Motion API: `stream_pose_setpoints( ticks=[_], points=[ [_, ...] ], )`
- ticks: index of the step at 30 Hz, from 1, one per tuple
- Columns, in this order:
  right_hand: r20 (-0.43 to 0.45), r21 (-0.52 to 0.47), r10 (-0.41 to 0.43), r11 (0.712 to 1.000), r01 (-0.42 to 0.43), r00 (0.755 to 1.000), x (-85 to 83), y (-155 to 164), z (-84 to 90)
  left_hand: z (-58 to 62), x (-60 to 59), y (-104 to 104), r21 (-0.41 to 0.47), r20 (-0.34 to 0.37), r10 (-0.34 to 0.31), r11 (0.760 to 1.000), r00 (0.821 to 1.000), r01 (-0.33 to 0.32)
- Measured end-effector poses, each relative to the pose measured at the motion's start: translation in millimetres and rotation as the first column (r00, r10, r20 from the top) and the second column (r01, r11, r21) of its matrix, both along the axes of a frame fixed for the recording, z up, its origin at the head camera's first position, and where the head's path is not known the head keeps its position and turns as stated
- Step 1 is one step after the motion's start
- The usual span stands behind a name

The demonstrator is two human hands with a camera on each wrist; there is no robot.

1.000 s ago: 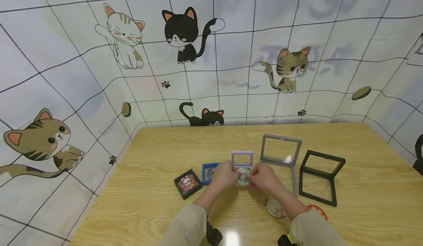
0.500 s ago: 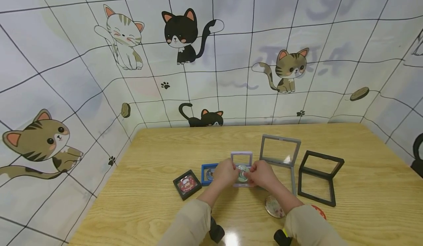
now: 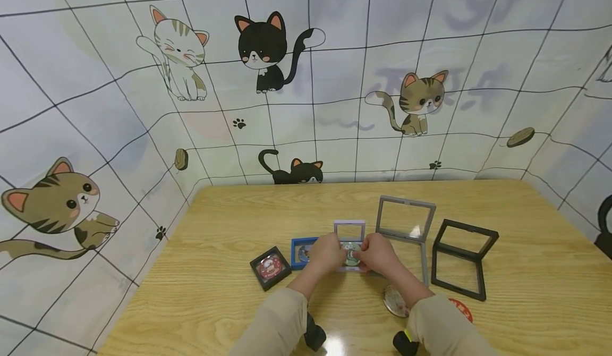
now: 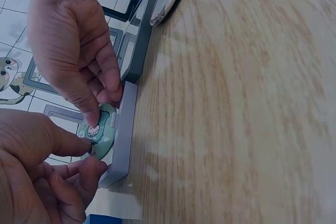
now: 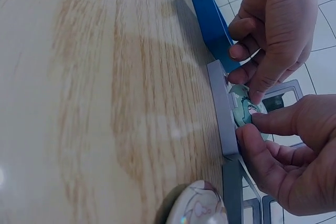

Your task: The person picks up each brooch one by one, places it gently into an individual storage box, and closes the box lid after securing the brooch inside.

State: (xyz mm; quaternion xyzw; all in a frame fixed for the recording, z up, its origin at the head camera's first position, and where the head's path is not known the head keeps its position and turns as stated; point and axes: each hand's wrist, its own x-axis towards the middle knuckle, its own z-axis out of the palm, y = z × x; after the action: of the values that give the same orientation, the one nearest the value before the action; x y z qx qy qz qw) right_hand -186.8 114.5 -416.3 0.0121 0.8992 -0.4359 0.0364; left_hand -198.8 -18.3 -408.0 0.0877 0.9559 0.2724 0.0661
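Note:
A round green badge (image 3: 351, 254) with a cartoon print sits at the lower half of a small lilac display frame (image 3: 349, 222), whose lid stands raised behind. My left hand (image 3: 327, 252) holds the badge from the left, its thumb on the printed face. From the other side my right hand (image 3: 380, 253) holds it too, thumb on the face and fingers bent by the frame's edge. In the left wrist view the badge (image 4: 101, 132) leans slightly within the lilac rim (image 4: 126, 129). Fingers partly hide how it seats there.
Left of the hands lie a blue frame (image 3: 297, 260) and a black frame (image 3: 271, 269), each with a badge. On the right stand an open grey frame (image 3: 406, 201) and an open black frame (image 3: 459, 289). A pale round badge (image 3: 394, 301) and a red badge (image 3: 461, 309) lie nearer.
The green badge has come down towards the lilac frame's lower half, whose front edge now shows below it. Both hands have shifted only slightly with it.

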Motion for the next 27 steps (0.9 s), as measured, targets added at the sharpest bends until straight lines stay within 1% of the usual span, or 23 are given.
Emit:
stream_pose_setpoints(
  ticks=[4, 8, 13, 18, 27],
  points=[
    [-0.007, 0.023, 0.007, 1.0, -0.007, 1.0, 0.5, -1.0, 1.4, -0.5, -0.6, 1.1, -0.039, 0.005, 0.011, 0.999, 1.0, -0.011],
    [-0.026, 0.053, 0.018, 0.998, -0.016, 0.999, 0.6, -1.6, 0.3, -2.2, -0.7, 2.0, -0.05, 0.005, 0.016, 0.999, 1.0, -0.016],
    [-0.064, 0.07, 0.029, 0.997, -0.024, 0.998, 0.7, -1.9, -2.4, -4.8, -1.4, 2.7, -0.091, -0.028, 0.005, 0.996, 1.0, -0.008],
    [-0.076, 0.068, 0.028, 0.997, -0.022, 0.997, 0.5, -1.9, -2.5, -6.6, -2.4, 4.1, -0.13, -0.066, 0.004, 0.991, 0.998, -0.013],
    [-0.102, 0.053, 0.031, 0.998, -0.026, 0.994, 2.5, -2.6, -2.4, -5.2, -1.1, 5.6, -0.128, -0.075, 0.02, 0.991, 0.997, -0.03]
  ],
)
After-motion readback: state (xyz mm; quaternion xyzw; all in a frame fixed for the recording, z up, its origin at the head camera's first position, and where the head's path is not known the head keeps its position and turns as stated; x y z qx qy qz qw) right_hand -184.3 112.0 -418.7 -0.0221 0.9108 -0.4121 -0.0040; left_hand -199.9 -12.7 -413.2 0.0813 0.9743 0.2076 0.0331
